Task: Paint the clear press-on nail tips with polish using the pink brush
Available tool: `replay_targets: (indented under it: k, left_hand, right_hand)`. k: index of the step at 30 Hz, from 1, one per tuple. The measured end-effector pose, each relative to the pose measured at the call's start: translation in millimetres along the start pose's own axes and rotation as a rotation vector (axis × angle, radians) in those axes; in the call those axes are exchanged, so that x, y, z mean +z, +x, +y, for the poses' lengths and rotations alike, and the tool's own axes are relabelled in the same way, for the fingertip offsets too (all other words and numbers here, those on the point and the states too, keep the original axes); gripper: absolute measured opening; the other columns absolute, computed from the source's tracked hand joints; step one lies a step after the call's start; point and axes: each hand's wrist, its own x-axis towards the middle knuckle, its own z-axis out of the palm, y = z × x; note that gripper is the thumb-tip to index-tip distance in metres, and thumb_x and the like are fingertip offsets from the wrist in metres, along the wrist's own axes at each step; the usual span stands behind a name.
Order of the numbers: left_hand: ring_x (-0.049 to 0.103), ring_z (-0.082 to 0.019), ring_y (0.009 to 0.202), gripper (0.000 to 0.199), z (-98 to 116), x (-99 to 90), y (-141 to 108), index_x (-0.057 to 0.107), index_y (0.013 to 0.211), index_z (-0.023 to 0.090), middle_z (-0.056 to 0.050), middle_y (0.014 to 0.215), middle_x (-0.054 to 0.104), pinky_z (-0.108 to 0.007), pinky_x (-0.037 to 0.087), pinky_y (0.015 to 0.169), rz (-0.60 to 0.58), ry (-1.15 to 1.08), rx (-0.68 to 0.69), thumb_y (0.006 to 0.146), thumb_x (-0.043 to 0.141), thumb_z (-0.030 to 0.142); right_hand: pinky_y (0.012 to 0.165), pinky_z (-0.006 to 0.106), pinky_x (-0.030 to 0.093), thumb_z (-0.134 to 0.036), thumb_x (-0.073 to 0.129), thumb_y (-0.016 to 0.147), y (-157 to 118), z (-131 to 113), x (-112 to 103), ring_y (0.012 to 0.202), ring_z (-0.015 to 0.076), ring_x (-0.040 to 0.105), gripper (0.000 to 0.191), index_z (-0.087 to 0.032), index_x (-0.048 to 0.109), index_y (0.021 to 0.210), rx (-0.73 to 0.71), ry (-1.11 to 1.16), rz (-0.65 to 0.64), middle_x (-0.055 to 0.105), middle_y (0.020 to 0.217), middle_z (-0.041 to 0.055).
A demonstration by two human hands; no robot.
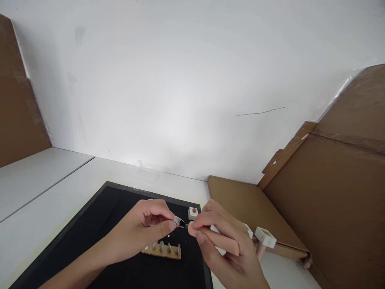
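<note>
Passable from the left, across black mat [102, 216], up to left hand [150, 222]. Roomy above both hands, back to white wall [180, 88]. Blocked between left hand and right hand [233, 231] by small grey piece [178, 221] and peach-handled tool [221, 241]. Cluttered beneath left hand with upright pegs of tan rack [165, 253]; hard to judge for clearance at this angle. Hemmed in beyond by white cube [193, 214], rightward by pale block [265, 237], cardboard box [237, 196], then tall cardboard panel [339, 192].
</note>
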Motion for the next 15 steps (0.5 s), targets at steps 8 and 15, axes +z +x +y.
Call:
replay_targets:
  k: [8,15]
  left_hand:
    - [0.047,-0.01,0.065,0.016,-3.2,-0.6,-0.8,0.071,0.078,0.018,0.002,0.071,0.05,-0.023,0.034,0.057,-0.015,0.006,0.008,0.085,0.062,0.03]
    - [0.047,-0.011,0.066,0.016,-2.8,-1.0,-1.6,0.071,0.081,0.019,0.001,0.073,0.049,-0.024,0.034,0.057,-0.03,0.084,0.055,0.086,0.06,0.028]
  right_hand:
    - [0.052,0.025,0.04,-0.01,0.053,0.084,-2.9,4.5,-6.5,0.062,0.0141,0.05,0.019,-0.025,0.06,0.094,-0.04,0.154,0.028,0.058,0.069,-0.0008]
    - [0.054,0.024,0.04,-0.007,0.054,0.083,-1.0,3.6,-2.8,0.065,0.0137,0.051,0.024,-0.025,0.061,0.098,-0.036,0.102,-0.064,0.059,0.069,-0.0005]
